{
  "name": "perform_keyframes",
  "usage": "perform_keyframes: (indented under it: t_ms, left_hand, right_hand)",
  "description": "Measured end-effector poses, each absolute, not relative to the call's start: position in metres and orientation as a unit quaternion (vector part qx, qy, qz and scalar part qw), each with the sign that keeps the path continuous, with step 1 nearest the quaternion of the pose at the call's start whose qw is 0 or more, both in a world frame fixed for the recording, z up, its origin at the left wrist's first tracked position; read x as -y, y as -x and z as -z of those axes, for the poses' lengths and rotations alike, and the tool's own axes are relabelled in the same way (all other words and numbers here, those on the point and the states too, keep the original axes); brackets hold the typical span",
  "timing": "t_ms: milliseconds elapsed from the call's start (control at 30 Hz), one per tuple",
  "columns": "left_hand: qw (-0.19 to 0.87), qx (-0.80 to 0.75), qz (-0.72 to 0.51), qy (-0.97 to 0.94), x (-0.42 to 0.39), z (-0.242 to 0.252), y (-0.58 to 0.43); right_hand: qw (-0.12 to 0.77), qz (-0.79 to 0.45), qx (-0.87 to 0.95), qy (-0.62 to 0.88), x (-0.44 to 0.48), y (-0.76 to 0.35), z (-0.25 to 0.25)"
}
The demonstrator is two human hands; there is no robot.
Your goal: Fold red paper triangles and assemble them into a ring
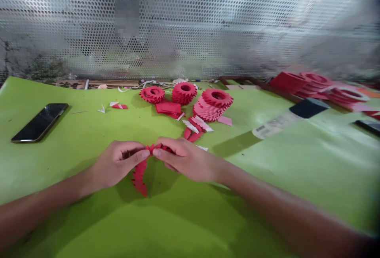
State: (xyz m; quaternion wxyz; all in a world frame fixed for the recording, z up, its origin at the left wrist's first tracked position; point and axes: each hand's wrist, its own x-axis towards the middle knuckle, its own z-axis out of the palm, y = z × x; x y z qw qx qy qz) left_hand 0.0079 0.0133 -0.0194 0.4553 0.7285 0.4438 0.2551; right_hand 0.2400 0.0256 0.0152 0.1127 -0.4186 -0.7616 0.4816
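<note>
A curved chain of folded red paper pieces (139, 178) hangs down between my hands, its edge toothed. My left hand (114, 163) pinches it between thumb and fingers near its upper end. Close beside, my right hand (187, 159) is closed on the same chain, thumb tip almost meeting the other thumb. Part of the chain is hidden behind the right fingers. Just beyond the right hand lie loose folded red and white paper pieces (194, 128). Farther back stand a flat red paper ring (152, 94), a taller red ring stack (184, 92) and a pink-and-red ring stack (212, 105).
A black phone (40, 123) lies at the left on the green table cover (178, 226). Red paper sheets (169, 108) sit between the rings. To the right are a clear container with a black end (308, 108) and more red paper stacks (291, 83). Perforated metal sheeting (190, 24) rises behind.
</note>
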Motion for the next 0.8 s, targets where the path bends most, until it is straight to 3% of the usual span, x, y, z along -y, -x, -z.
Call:
perform_keyframes:
  t_ms: [367, 600, 800]
  left_hand:
    - [0.452, -0.467, -0.260, -0.714, -0.010, 0.017, -0.010]
    - [0.440, -0.483, -0.285, -0.702, -0.012, 0.016, -0.006]
    - [0.435, -0.496, -0.334, -0.673, -0.012, 0.016, -0.004]
  right_hand:
    - [0.166, -0.441, 0.766, 0.437, -0.022, -0.235, -0.013]
    - [0.126, -0.486, 0.756, 0.419, -0.030, -0.249, -0.018]
    - [0.096, -0.394, 0.813, 0.417, -0.033, -0.250, -0.021]
